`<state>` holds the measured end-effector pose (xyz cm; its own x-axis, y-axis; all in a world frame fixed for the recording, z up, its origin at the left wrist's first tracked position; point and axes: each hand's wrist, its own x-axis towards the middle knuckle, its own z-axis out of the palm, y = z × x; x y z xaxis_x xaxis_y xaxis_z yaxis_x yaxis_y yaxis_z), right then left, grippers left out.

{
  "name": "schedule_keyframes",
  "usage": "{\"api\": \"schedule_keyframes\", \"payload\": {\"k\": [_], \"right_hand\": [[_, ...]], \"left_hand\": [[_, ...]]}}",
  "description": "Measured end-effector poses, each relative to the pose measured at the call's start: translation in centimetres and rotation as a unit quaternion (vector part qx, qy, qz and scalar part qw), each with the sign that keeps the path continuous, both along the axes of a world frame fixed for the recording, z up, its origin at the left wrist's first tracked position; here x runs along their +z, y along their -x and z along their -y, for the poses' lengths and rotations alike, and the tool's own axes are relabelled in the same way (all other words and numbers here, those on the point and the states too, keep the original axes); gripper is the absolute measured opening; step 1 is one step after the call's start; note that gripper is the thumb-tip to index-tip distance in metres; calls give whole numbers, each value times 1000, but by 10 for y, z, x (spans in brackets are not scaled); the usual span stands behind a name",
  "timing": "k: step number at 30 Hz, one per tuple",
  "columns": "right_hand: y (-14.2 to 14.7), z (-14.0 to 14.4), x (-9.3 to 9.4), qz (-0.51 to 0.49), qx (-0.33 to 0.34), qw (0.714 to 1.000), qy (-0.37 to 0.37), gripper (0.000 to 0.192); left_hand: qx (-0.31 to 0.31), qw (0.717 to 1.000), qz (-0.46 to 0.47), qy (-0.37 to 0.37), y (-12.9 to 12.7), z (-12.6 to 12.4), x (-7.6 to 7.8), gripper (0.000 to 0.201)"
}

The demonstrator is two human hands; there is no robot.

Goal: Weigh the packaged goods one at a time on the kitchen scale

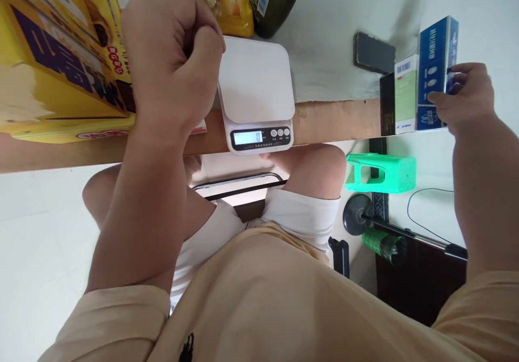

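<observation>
My left hand (172, 62) is closed in a fist just left of a white kitchen scale (255, 81), and nothing shows in it. The scale stands at the table's front edge and its display (248, 138) reads 0, with its plate bare. At the right, my right hand (466, 97) grips an upright blue box (438, 65) by its side. That box stands against a green-and-white box (405, 94) and a dark box (387, 105).
Large yellow cartons (52, 65) fill the table's left side. Yellow snack bags (231, 0) and a dark green bottle (275, 0) stand behind the scale. A dark phone-like slab (373, 52) lies on the white tabletop. A green plastic stool (381, 173) sits below, beside my knees.
</observation>
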<state>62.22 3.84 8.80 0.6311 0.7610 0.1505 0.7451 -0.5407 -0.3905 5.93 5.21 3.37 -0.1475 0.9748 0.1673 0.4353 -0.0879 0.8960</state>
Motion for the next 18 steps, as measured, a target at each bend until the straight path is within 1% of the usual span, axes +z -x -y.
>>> {"api": "schedule_keyframes", "payload": {"k": [2,5,7,9,12,15,16,17,18], "right_hand": [[30,2,7,29,-32,999,18,63],[72,3,17,84,-52,992,84,68],[92,4,22,116,-61,983,132,77],[104,5,25,120,-64,979,149,88],[109,7,26,109,-55,982,143,103],[100,8,23,126,-55,977,165,117],[93,6,20,134,-54,974,174,117],[84,4,16,149,-48,974,166,110],[73,2,12,169,-32,975,142,96]], "left_hand": [[-16,1000,-6,2,0,-2,0,13],[-42,997,-59,2,0,-7,1,16],[-29,996,-85,2,-1,-5,1,14],[-9,997,-79,-10,-2,-1,2,16],[-14,998,-58,-26,-2,1,1,18],[-27,998,-58,-14,2,-8,-1,16],[-37,998,-50,-8,3,-11,-2,16],[-45,998,-38,-4,3,-13,-2,17],[-46,999,-24,-7,4,-14,-3,16]]}}
